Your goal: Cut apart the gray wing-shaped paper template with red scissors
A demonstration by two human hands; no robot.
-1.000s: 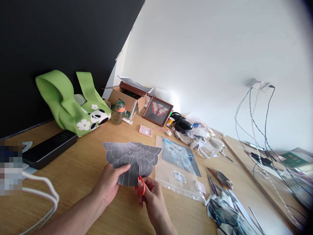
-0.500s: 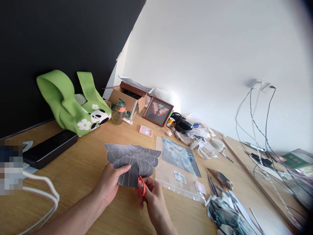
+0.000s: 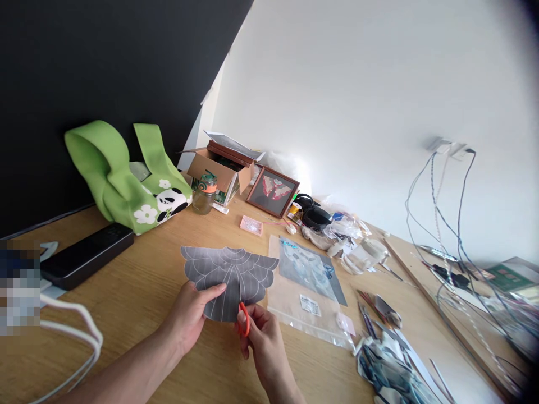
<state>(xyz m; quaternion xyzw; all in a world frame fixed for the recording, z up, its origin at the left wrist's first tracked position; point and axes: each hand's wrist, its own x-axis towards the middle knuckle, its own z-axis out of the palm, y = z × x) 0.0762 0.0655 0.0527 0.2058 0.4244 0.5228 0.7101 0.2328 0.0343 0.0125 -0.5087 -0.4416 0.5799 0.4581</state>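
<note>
A dark grey sheet with scalloped edges and pale lines [image 3: 227, 272], shaped like spread wings, is raised above the wooden table. My left hand [image 3: 191, 314] pinches its lower left part, thumb on top and fingers underneath. In my right hand [image 3: 263, 334] is a pair of scissors with orange handles [image 3: 244, 320], held at the sheet's lower edge. The blades lie against the lower middle of the sheet, along a pale line; how far they are apart I cannot make out.
A clear zip bag [image 3: 309, 297] lies right of the sheet. Further back are a pink tray [image 3: 251, 225], a bottle [image 3: 204, 196], a framed butterfly picture [image 3: 273, 192] and a green panda bag [image 3: 126, 196]. A black power bank [image 3: 88, 255] sits left; crumpled cloth [image 3: 393, 367] lies right.
Almost nothing differs. The sheet and the scissors have shifted very slightly to the right in the picture, while both hands keep their grip.
</note>
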